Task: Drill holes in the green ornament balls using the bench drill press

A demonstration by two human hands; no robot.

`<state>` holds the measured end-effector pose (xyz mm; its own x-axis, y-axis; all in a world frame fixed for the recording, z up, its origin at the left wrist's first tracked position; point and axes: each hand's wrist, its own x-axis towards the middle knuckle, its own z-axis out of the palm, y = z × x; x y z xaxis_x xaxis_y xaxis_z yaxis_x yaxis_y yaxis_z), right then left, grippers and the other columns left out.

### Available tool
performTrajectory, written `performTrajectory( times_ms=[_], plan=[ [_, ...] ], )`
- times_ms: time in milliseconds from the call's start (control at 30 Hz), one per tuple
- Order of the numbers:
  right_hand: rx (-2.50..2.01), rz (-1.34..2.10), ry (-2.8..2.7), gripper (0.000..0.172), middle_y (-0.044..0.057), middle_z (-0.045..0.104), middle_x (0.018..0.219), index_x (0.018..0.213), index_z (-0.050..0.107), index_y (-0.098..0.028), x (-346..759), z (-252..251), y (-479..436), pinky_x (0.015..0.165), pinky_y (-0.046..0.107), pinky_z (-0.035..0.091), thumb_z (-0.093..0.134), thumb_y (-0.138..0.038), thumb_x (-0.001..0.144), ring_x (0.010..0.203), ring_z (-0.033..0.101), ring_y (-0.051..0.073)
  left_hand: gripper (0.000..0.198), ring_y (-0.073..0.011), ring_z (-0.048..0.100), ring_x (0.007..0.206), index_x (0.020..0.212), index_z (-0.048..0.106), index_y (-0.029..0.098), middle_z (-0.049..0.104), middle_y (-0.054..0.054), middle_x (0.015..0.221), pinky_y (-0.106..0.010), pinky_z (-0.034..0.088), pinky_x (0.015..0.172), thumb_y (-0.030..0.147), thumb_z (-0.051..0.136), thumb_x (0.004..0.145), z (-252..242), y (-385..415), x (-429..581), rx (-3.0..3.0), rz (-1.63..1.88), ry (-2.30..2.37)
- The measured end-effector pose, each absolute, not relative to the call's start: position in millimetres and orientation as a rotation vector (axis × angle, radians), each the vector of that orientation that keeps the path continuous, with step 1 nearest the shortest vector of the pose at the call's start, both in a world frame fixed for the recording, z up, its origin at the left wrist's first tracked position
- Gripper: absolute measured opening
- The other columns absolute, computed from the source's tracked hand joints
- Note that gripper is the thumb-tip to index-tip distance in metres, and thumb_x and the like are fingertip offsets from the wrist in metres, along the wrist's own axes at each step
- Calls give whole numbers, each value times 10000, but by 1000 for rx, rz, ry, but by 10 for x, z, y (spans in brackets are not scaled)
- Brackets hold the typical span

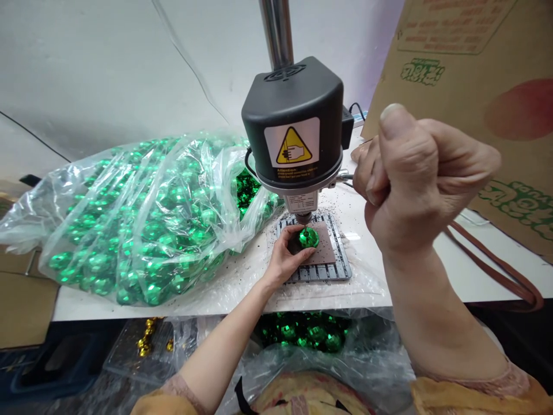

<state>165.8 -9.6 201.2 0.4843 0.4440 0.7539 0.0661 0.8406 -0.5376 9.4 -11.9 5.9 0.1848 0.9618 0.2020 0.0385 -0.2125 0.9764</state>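
My left hand pinches a shiny green faceted ball between thumb and fingers, holding it under the chuck of a black bench drill press. The ball rests on a brown square pad over a slotted grey base plate. At the drill's right side my right hand is closed in a fist around the feed lever, most of which the fingers hide. The drill tip comes down at the top of the ball; whether it has entered cannot be made out.
A large clear plastic bag full of green faceted balls lies left of the drill. More green balls sit in plastic below the table edge. A cardboard box stands at right, near a brown strap. Dark shavings dot the white table.
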Motion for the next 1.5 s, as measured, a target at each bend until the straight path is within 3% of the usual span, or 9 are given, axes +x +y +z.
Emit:
performTrajectory(
  times_ms=[200,533,767,1100,1500],
  plan=[
    [-509,230,-1100,479,-56,319,397,462,397,-219,1696,1954,-136,447,332,298,629,-235,881,367,317,78,558,-257,631,1185,1206,593,204,661,-100,1256,-408,500,1046,385,866,755,39,-108,85,1489,1190,1005],
    [-521,183,-1060,523,-56,341,418,474,336,-179,1685,1735,-203,427,298,215,635,-283,891,376,350,57,547,-259,612,1216,1215,584,203,638,-109,1294,-419,473,1079,372,855,772,19,-110,78,1497,1190,973],
    [-578,129,-1145,517,-47,371,461,506,319,-182,1758,1614,-216,446,301,339,592,-334,917,412,401,67,533,-259,612,1209,1204,592,202,644,-106,1276,-412,472,1071,374,853,772,13,-105,83,1526,1212,975],
    [-246,12,-1190,425,-79,258,500,648,187,-183,1761,1466,-61,417,242,258,533,-48,853,393,284,27,534,-258,615,1213,1210,589,207,642,-112,1291,-428,461,1085,369,853,775,-20,-94,75,1534,1211,962],
    [-89,-28,-1290,398,-79,327,482,588,257,-191,1828,1367,-17,391,268,225,574,-21,759,362,354,46,529,-252,609,1200,1189,591,208,642,-102,1268,-423,458,1077,362,861,761,2,-107,89,1506,1222,974]
  ],
)
